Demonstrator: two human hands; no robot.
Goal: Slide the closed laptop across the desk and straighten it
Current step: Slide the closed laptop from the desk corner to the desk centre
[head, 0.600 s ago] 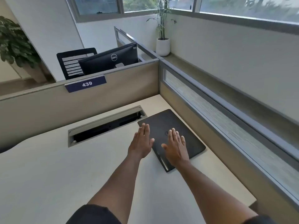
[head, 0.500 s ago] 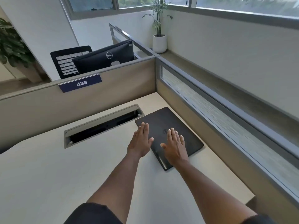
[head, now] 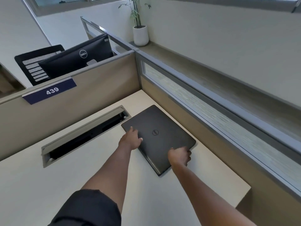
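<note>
A closed black laptop (head: 160, 136) with a round logo lies flat on the pale desk (head: 81, 176), turned at an angle, near the right partition. My left hand (head: 131, 140) holds its left edge, thumb on the lid and fingers curled at the side. At the laptop's near right edge, my right hand (head: 180, 155) grips it with the fingers wrapped around the rim. Both forearms reach in from the bottom of the view.
A long open cable slot (head: 84, 136) is set in the desk left of the laptop. Beige partitions (head: 97, 88) close the desk at the back and right, with a glazed strip (head: 211, 115). A monitor (head: 76, 57), a chair and a potted plant (head: 140, 35) stand beyond.
Both hands lay flat on the lid before; now they have spread apart and grip the laptop's left and near right edges. The logo is uncovered. The camera has tilted.
</note>
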